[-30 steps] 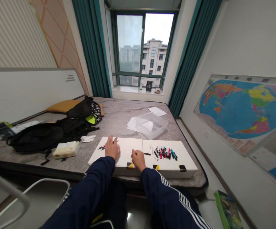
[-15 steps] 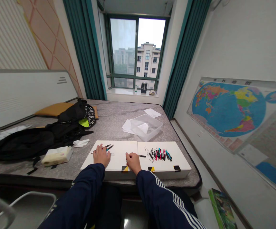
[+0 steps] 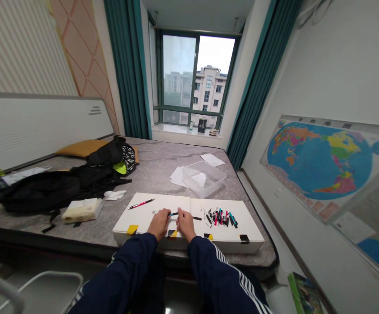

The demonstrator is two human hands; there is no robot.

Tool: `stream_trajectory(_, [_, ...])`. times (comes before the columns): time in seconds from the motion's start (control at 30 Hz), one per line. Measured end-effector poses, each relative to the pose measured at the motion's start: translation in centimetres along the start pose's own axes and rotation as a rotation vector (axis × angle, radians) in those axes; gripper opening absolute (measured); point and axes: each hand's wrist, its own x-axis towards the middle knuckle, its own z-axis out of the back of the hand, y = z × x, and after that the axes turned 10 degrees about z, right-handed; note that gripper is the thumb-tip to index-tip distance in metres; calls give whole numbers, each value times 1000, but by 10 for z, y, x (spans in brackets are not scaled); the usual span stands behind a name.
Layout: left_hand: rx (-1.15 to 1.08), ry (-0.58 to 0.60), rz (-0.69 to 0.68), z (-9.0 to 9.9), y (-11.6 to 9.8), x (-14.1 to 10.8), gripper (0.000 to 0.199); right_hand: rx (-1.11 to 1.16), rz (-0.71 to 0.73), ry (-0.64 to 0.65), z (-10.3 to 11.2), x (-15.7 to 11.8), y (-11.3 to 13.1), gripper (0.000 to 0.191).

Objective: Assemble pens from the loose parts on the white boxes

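My left hand (image 3: pixel 158 224) is closed on the teal end of a slim black-and-teal pen (image 3: pixel 174 214), low over the left white box (image 3: pixel 143 224). Facing it, my right hand (image 3: pixel 186 224) is closed, its thumb and fingers pinched at the pen's dark right end. Whether anything else is inside the right fingers is hidden. A red-and-black pen (image 3: pixel 141 203) lies behind my left hand. Just right of my right hand lies a short black piece (image 3: pixel 196 218). Several black, red and teal pen parts (image 3: pixel 222 216) lie in a cluster on the right white box (image 3: pixel 241 233).
Behind the boxes stands a clear plastic bin (image 3: pixel 205 187) beside white papers (image 3: pixel 178 176). To the left are a tissue pack (image 3: pixel 82 210), a crumpled tissue (image 3: pixel 114 195) and a black backpack (image 3: pixel 42 187). The bed edge (image 3: pixel 276 257) curves round at right.
My left hand has moved right, bringing the teal-and-black pen to my right hand. The red-and-black pen, partly under that hand before, now lies uncovered. The view has shifted slightly.
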Motion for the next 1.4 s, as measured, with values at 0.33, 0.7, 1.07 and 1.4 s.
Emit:
stream_trajectory(0.33, [-78,67,168,-2,-3,-10,29,1,37,41,4,5,-8,62])
stream_trajectory(0.7, [-66,90,141,1,-8,-8,34,45,-13,31,1,10,-18,65])
stream_trajectory(1.07, [12,36,10,4,-9,-7,36,39,10,32,2,9,-15,63])
stream_trajectory(1.4, [11,100,100,-2,-10,-13,36,34,0,39,4,9,-13,62])
